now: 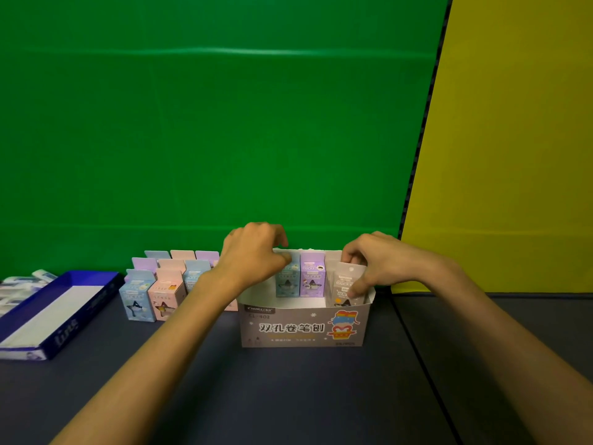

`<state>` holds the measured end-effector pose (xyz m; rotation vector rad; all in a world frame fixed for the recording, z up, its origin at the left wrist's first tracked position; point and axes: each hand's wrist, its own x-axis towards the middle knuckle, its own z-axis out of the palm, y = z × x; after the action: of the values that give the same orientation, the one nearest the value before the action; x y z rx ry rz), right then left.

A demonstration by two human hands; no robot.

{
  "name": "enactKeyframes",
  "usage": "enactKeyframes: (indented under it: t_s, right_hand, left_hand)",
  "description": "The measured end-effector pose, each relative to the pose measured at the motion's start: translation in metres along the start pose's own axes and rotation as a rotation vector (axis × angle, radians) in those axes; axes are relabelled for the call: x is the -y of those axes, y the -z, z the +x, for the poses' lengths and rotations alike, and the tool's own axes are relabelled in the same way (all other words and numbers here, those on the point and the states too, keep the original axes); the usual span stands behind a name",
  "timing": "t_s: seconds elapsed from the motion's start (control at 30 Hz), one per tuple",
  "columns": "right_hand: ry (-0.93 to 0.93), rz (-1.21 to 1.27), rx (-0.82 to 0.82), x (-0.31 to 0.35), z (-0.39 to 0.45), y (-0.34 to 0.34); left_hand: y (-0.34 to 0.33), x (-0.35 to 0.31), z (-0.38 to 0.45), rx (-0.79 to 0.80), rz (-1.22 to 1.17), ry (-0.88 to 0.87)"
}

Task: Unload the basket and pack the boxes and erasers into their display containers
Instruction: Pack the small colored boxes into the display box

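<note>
A grey cardboard display container (301,329) with printed characters stands on the dark table in front of me. Inside it a blue box (287,282) and a purple box (313,279) stand upright side by side. My right hand (375,261) pinches a white box (348,285) at the container's right end, partly down inside. My left hand (256,252) hovers over the container's left end, fingers curled at the blue box's top; whether it grips the box is hidden. Several more pastel boxes (160,284) stand in rows on the table to the left.
A shallow blue tray (57,316) with a white floor lies at the far left. Several white erasers (22,285) lie behind it. A green backdrop and a yellow panel rise behind the table. A dark seam runs down the table on the right.
</note>
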<state>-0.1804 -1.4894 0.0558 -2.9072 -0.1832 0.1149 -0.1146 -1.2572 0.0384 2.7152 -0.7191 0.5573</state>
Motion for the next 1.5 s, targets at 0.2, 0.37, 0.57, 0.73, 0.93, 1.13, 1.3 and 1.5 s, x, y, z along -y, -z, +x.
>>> enactKeyframes:
  t_s: [0.2,0.37,0.57,0.73,0.93,1.13,1.3,1.5]
  right_hand:
    - [-0.018,-0.219,-0.07,-0.001,0.006,-0.017]
    - [0.016,-0.377,-0.102,0.0,0.009,-0.029]
    - [0.038,-0.431,-0.109,0.0,0.012,-0.035]
    - [0.058,-0.422,-0.106,0.0,0.013,-0.034]
    - [0.099,-0.26,-0.105,0.004,0.008,-0.023]
    - [0.216,-0.091,-0.29,0.022,0.015,-0.022]
    - [0.272,-0.049,-0.34,0.051,0.028,-0.031]
    - [0.297,-0.05,-0.368,0.101,0.048,-0.04]
  left_hand:
    - [0.004,-0.006,-0.003,-0.009,-0.025,-0.001]
    - [0.004,-0.002,-0.007,0.037,-0.001,0.017]
    - [0.002,0.006,-0.011,0.096,0.013,0.015]
    - [0.002,0.006,-0.015,0.115,0.024,0.018]
    - [0.008,0.005,-0.018,0.098,0.067,0.036]
    - [0.022,0.014,-0.03,0.052,0.078,0.064]
    - [0.036,0.048,-0.05,0.044,0.106,0.12]
    - [0.05,0.114,-0.072,0.083,0.122,0.2]
